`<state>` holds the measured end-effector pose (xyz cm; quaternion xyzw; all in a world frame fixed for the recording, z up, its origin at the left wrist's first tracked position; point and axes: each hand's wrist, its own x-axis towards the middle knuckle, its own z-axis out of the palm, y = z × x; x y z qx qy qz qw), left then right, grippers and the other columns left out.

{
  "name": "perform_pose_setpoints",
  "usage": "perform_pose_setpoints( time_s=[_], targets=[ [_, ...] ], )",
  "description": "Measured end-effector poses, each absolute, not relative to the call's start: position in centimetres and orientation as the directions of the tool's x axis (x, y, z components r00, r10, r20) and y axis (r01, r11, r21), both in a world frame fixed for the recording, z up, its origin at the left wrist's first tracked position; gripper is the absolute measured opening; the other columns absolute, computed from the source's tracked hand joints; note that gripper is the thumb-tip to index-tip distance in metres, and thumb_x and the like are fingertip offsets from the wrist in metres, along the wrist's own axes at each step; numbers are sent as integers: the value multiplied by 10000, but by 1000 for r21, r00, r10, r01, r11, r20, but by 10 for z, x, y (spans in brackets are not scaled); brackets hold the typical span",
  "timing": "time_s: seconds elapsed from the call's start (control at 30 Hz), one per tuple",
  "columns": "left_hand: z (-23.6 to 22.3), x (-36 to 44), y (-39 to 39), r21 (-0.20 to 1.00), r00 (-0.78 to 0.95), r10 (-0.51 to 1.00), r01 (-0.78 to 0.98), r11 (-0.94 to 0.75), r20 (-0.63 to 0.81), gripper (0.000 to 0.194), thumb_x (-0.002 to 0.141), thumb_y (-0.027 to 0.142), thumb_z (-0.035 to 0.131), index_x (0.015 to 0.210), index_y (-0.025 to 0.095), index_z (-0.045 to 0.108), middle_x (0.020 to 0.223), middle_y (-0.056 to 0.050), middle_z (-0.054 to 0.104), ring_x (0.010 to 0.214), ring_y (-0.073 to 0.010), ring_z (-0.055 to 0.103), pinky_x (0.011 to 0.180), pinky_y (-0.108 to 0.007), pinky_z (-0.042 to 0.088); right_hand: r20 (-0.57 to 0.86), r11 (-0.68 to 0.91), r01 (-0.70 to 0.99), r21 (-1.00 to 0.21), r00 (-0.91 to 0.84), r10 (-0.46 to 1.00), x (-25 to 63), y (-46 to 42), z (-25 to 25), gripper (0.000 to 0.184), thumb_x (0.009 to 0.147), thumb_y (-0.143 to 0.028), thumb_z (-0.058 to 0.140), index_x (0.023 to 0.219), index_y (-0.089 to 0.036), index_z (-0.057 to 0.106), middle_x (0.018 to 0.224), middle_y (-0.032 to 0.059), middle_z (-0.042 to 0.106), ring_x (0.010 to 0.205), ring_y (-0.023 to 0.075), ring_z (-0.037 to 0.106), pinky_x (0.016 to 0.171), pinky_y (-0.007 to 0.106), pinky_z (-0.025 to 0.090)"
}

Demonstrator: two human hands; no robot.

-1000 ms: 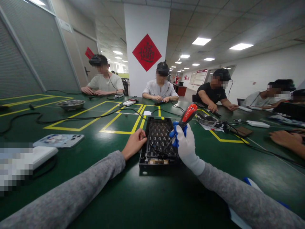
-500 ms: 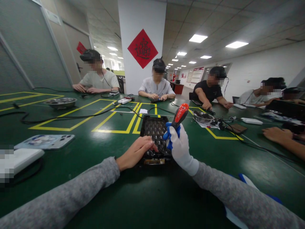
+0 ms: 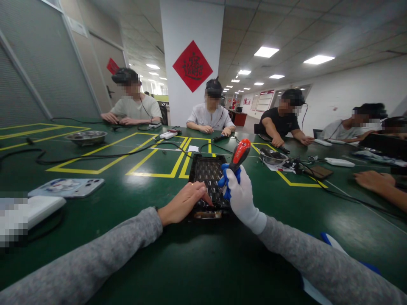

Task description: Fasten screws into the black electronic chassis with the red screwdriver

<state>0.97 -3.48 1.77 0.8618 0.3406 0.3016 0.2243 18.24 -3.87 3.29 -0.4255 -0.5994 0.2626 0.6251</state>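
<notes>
A black open case (image 3: pixel 206 171) with rows of small shiny shapes inside lies in front of me. My left hand (image 3: pixel 184 202), bare, rests across its left near side, with fingers stretched out and bent down onto the near part. My right hand (image 3: pixel 242 195), in a white glove with blue fingers, is closed around a screwdriver (image 3: pixel 240 154) with a red and black handle. The handle tilts up and right, and the thin shaft slants down towards the case near my left fingertips. The screwdriver's tip cannot be made out clearly.
On the left lie a phone (image 3: pixel 66 187) and a white device (image 3: pixel 41 212). Metal bowls stand far left (image 3: pixel 86 137) and right (image 3: pixel 273 156). Black cables (image 3: pixel 133 148) cross the green table. A spare glove (image 3: pixel 313 290) lies under my right forearm. Several people sit around.
The view has shifted slightly to the left. My left fingertips have dipped a little, while the right hand keeps its hold on the screwdriver. The hands of the person opposite have moved apart.
</notes>
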Motion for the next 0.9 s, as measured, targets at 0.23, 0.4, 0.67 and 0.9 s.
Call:
perform_pose_setpoints(
  time_s=[0.23,0.4,0.67,0.9],
  targets=[
    [13,9,-31,675,491,779,423,-605,390,560,926,362,145,812,194,666,817,-21,569,806,-148,505,809,-285,370,485,476,95,-874,231,844,183,-34,27,351,822,-472,433,1000,-187,537,598,-35,528,427,63,423,401,178,350],
    [5,2,-17,737,323,856,439,-514,404,457,897,397,241,783,166,619,689,-5,539,695,-143,504,694,-269,399,385,432,-42,-901,381,840,188,-24,26,400,781,-520,460,967,-176,546,593,-33,533,435,61,443,397,169,349],
    [4,-3,-11,672,366,835,497,-549,411,455,888,390,272,657,158,588,626,0,530,626,-131,493,634,-255,375,112,263,-414,-872,354,929,195,12,16,429,731,-571,491,885,-172,533,537,-43,538,383,47,434,366,151,346],
    [24,5,-12,738,437,843,446,-506,314,337,792,457,478,781,155,627,760,-22,606,716,-150,530,671,-266,407,233,281,-357,-891,172,957,191,-1,29,463,745,-560,490,1016,-184,497,593,-19,599,363,54,450,346,156,362]
  ],
)
